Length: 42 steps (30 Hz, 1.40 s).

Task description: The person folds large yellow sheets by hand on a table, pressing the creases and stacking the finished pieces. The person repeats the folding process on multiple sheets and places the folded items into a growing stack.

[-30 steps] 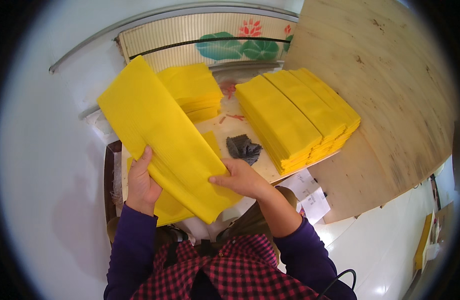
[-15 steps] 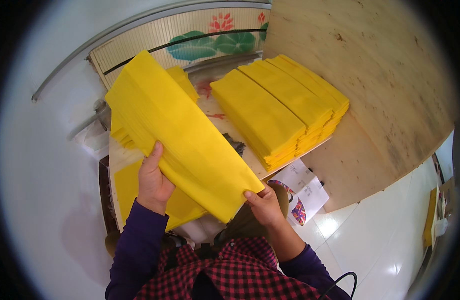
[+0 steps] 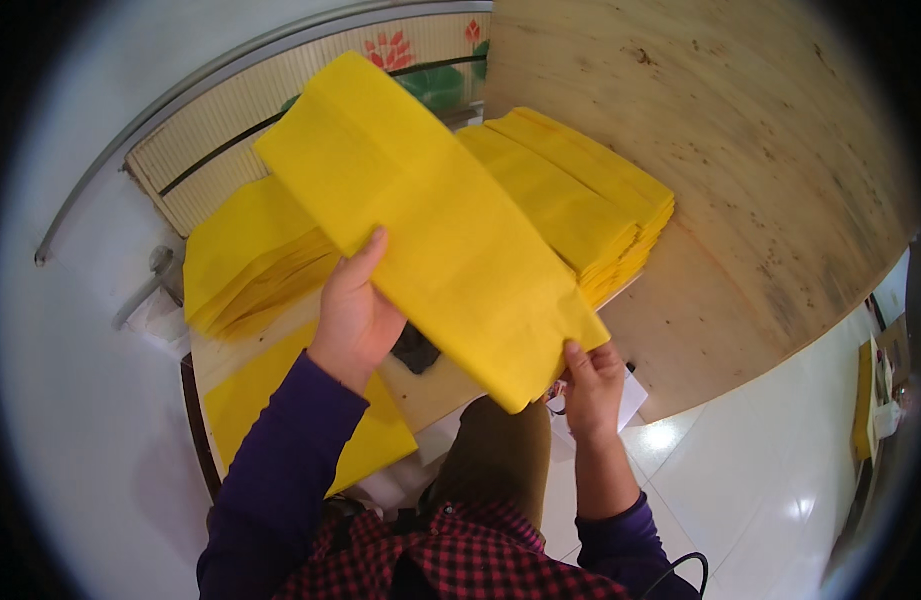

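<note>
A long, folded piece of yellow fabric-like material slants across the middle, raised above the table. My left hand grips its near long edge, thumb on top and fingers hidden underneath. At its lower right end, my right hand pinches the corner between thumb and fingers. Behind it, partly covered, is a neat stack of folded yellow pieces. Another yellow pile with loose, fanned layers lies left of the held piece. Flat yellow material rests on the table beneath my left forearm.
The pale wooden table carries the piles and a small dark scrap. A large wooden board rises on the right. Behind stands a slatted panel with painted flowers. White paper shows beside my right hand.
The held yellow piece has moved up and to the right with both my hands, now covering part of the back stack. More of the left pile is uncovered. The view has shifted slightly.
</note>
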### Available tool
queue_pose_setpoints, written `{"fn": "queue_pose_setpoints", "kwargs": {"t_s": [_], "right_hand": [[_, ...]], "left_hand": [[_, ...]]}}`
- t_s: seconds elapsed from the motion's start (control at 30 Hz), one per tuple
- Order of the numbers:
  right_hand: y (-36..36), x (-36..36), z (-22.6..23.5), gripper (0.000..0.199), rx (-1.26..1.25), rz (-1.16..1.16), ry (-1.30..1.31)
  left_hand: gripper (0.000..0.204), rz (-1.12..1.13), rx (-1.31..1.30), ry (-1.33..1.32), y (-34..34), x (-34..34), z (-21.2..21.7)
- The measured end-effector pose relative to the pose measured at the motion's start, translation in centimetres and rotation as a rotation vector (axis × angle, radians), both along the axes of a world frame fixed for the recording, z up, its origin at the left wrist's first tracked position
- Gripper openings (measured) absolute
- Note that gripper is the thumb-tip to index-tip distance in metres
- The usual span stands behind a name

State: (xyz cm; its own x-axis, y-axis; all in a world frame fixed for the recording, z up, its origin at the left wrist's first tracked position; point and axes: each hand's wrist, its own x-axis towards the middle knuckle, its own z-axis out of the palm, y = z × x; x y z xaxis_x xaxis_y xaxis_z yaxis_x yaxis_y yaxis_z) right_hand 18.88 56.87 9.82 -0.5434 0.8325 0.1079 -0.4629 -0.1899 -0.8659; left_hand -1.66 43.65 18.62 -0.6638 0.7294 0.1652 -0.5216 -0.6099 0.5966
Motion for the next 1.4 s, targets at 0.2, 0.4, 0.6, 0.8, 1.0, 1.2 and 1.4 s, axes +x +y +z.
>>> {"fn": "queue_pose_setpoints", "kwargs": {"t_s": [0.2,0.4,0.6,0.8,1.0,1.2,1.4], "right_hand": [[7.9,-0.9,4.2,0.016,0.153,-0.161,-0.168],[13.7,-2.7,6.1,0.015,0.240,-0.174,-0.310],[16.9,-4.3,6.7,0.025,0.281,-0.190,-0.423],[18.3,-5.1,6.1,0.045,0.284,-0.216,-0.476],[17.8,-5.3,5.6,0.052,0.306,-0.246,-0.520],[17.5,-5.4,5.6,0.052,0.328,-0.237,-0.511],[17.5,-5.4,5.2,0.050,0.331,-0.252,-0.506]], "left_hand": [[0.037,-0.040,-0.053,0.011,8.9,-2.2,1.8],[0.033,-0.046,-0.186,0.025,15.9,-5.4,1.8],[0.031,-0.016,-0.342,0.029,19.7,-7.9,0.4],[0.030,-0.002,-0.455,0.016,21.5,-9.6,-1.0],[0.027,-0.031,-0.525,0.024,21.6,-10.6,-2.3],[0.025,0.047,-0.587,0.053,21.8,-11.4,-2.8],[0.022,0.209,-0.629,0.103,21.7,-12.7,-2.8]]}}
